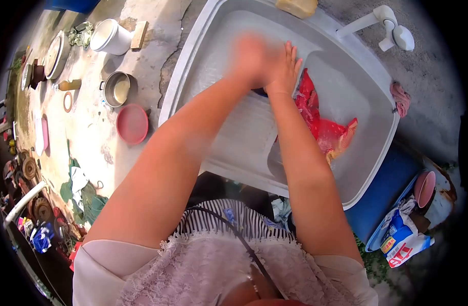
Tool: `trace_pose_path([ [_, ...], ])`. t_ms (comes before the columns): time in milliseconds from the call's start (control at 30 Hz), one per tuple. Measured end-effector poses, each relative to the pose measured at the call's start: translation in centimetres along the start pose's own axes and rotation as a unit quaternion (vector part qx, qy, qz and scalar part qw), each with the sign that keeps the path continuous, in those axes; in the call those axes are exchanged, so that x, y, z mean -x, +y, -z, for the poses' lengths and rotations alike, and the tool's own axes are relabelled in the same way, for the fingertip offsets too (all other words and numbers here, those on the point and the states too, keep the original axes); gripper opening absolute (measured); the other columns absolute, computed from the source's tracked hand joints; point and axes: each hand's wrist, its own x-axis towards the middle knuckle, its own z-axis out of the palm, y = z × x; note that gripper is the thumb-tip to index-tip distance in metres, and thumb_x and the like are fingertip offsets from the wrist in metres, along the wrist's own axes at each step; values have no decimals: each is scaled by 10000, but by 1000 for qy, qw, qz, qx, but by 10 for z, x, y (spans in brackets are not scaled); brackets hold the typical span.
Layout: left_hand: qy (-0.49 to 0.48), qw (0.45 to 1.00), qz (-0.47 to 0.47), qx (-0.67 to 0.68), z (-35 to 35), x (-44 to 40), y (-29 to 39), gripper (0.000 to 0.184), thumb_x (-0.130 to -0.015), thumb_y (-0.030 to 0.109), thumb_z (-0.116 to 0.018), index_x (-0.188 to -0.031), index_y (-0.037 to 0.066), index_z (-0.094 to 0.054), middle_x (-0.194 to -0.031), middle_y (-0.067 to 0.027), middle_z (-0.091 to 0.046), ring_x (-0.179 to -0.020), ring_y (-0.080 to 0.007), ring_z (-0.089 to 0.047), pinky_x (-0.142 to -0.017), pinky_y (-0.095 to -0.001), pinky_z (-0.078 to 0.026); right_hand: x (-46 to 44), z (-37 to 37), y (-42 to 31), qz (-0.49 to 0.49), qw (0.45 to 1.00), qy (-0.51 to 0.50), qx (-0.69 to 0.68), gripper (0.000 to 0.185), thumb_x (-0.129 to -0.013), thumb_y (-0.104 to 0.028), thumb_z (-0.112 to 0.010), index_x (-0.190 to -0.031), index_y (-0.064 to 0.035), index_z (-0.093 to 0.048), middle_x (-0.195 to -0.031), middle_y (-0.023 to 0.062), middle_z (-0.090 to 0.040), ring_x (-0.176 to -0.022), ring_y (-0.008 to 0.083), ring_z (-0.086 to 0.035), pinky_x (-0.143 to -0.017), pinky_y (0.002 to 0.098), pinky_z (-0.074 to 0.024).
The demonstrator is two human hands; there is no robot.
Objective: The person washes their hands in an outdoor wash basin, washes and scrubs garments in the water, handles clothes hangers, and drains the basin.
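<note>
Both hands are over the grey sink (234, 153), close together near the ridge between its flat part and its basin. My left hand (251, 56) is smeared by motion, and its fingers cannot be made out. Beside it, my right hand (286, 71) has its fingers stretched out and pointing away from me. A small dark thing (259, 92) shows just below the hands; what it is I cannot tell. Red cloth (336, 133) with a yellowish part lies wet in the basin, to the right of my right wrist.
A yellowish block (296, 6) sits on the sink's far rim, near a white tap (387, 28). A pink rag (400, 99) hangs on the right rim. Left on the ground are a red basin (132, 124), a metal pot (117, 89) and a white bucket (110, 37).
</note>
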Motion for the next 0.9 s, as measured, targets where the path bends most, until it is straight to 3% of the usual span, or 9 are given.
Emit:
trace_pose_path([
  [67,29,999,-15,-11,8,12,4,215,-968,263,-638,-1064,89,-721,-1105,-125,-636,-1151,-357,-515,-1075,-507,-349,4,5,0,-33,998,-26,36,472,-1111,-272,-453,-1530,-59,-496,-1642,180,-455,-1567,391,-338,-1283,591,-183],
  [167,18,999,-28,40,36,66,10,211,-952,261,-664,-1072,104,-739,-1061,-89,-654,-1126,-356,-523,-1053,-529,-367,53,41,-8,23,993,-115,-9,460,-1095,-248,-477,-1491,-24,-549,-1635,179,-465,-1572,388,-330,-1282,587,-206],
  [300,-139,979,-118,94,90,165,13,175,-951,186,-648,-1084,84,-700,-1071,-108,-625,-1084,-360,-537,-954,-499,-429,164,84,-34,62,984,-151,-72,458,-1058,-181,-493,-1445,48,-576,-1585,204,-517,-1559,400,-352,-1294,574,-214],
  [400,-91,981,-156,68,58,121,1,183,-959,199,-633,-1085,76,-683,-1080,-117,-609,-1084,-361,-536,-962,-486,-420,123,61,-28,59,991,-120,-6,471,-1054,-188,-493,-1467,31,-555,-1638,198,-453,-1583,382,-312,-1301,567,-199],
  [533,-72,997,-30,22,13,10,5,234,-992,291,-628,-1055,91,-729,-1134,-125,-618,-1197,-341,-502,-1082,-502,-345,11,10,-1,-37,999,-10,26,485,-1087,-245,-465,-1497,7,-519,-1659,197,-426,-1589,358,-307,-1313,568,-130],
  [667,-6,999,-34,-17,10,1,10,281,-1000,328,-634,-953,83,-762,-1165,-90,-680,-1279,-349,-479,-1188,-553,-236,-1,-4,11,-49,998,16,44,496,-1088,-294,-479,-1502,-25,-535,-1638,195,-458,-1578,370,-327,-1307,565,-141],
  [733,-16,999,-27,5,32,35,12,293,-1010,329,-618,-933,86,-764,-1143,-78,-694,-1260,-350,-493,-1183,-551,-239,30,33,-11,-29,999,-37,26,478,-1079,-274,-499,-1480,-21,-565,-1629,189,-472,-1575,370,-333,-1298,583,-161],
  [800,-50,994,-47,80,50,97,9,142,-959,224,-661,-992,106,-733,-1081,-84,-659,-1132,-351,-541,-1023,-518,-389,93,50,-14,14,995,-99,-28,451,-1060,-244,-526,-1437,-10,-606,-1609,193,-495,-1558,386,-359,-1287,604,-184],
  [900,-86,985,-126,86,74,133,11,170,-898,185,-686,-1041,95,-672,-1058,-95,-608,-1067,-333,-548,-943,-478,-424,135,74,-29,39,990,-126,-46,418,-1040,-161,-548,-1404,36,-604,-1611,183,-498,-1568,382,-351,-1295,588,-195],
])
